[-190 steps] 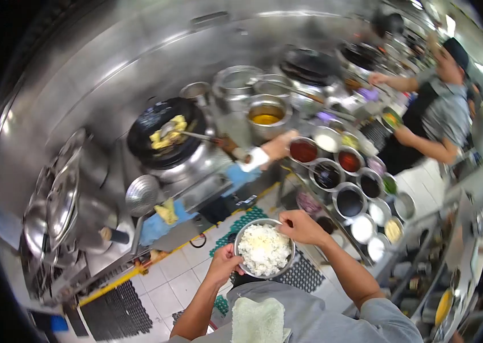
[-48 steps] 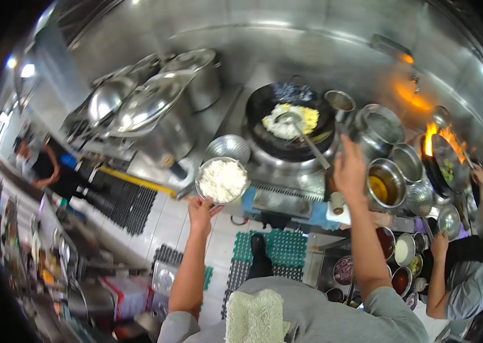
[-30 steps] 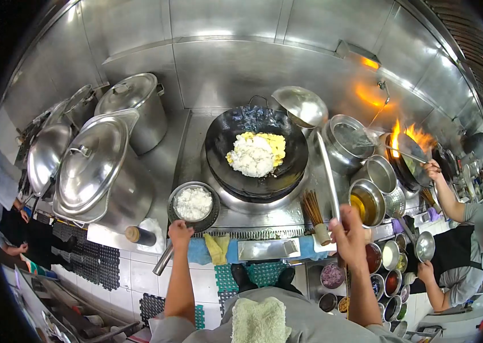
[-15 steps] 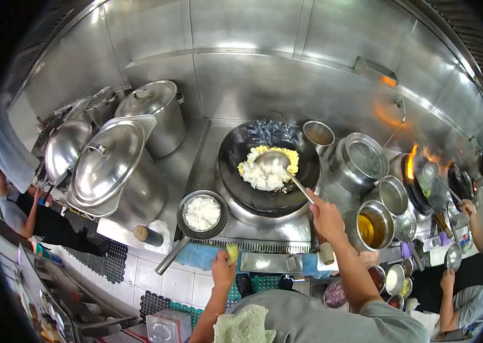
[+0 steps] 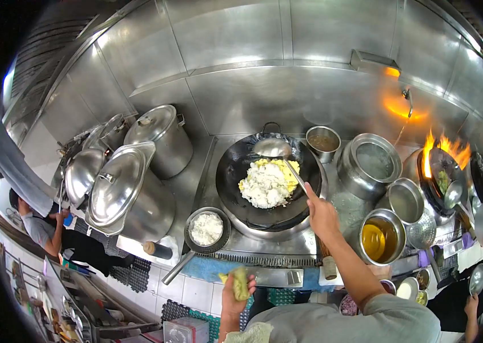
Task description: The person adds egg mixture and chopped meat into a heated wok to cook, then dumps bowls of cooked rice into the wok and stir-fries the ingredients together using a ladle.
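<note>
My right hand [image 5: 322, 217] is closed around the handle of a ladle [image 5: 272, 148]. The ladle's bowl lies at the far side of a black wok [image 5: 231, 199], beyond the food. White rice [image 5: 264, 191] is heaped in the wok over yellow scrambled egg [image 5: 291, 172]. My left hand [image 5: 231, 300] grips a folded yellow-green cloth [image 5: 241, 284] in front of the stove edge. Up and left of that hand, a long-handled strainer [image 5: 176, 271] holds more white rice [image 5: 206, 229]; neither hand touches it.
Large lidded pots [image 5: 138, 197] stand on the left. To the right are a pot of amber liquid [image 5: 381, 235], a pot of clear liquid [image 5: 374, 160] and a pot of brown liquid [image 5: 322, 142]. Flames [image 5: 447, 151] rise around another wok. People stand at both sides.
The ladle has moved from on top of the rice to the wok's far side. My left hand with the cloth has shifted slightly right and lower. Flames at the right wok have grown.
</note>
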A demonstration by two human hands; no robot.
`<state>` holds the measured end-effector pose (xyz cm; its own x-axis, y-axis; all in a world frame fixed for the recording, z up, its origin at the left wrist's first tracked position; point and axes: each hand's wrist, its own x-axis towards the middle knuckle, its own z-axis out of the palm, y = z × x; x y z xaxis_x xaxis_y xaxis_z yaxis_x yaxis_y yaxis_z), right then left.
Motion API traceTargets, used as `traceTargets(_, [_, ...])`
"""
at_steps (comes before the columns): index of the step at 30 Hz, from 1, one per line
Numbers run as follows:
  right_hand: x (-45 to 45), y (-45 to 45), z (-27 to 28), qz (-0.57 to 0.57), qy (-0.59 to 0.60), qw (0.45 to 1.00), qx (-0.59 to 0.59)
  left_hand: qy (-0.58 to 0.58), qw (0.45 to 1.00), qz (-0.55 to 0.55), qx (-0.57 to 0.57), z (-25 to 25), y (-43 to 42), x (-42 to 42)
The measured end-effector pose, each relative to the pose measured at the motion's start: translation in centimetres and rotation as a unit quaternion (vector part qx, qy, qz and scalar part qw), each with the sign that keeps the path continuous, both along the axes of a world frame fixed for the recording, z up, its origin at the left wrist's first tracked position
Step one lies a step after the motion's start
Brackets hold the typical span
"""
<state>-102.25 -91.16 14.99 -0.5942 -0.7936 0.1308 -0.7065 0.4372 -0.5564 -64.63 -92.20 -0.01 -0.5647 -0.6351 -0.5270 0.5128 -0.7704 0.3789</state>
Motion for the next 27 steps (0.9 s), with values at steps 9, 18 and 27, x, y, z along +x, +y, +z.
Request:
traceTargets(9, [2.5,-1.8,1.1,-0.026,0.026,0.999,0.029,-0.09,0.974,-0.191,-0.08,5.5,-12.5,-12.0])
traceTargets(18, [7.6,-2.6,0.9,-0.067,0.067,0.991,0.09,-0.104,0.976,-0.191,0.017,3.9,-15.9,-15.8])
traceTargets(27, [13.0,0.7,3.7,-0.077,0.054,0.989,0.115,-0.073,0.987,-0.143,0.008,6.1,-11.5,-12.6])
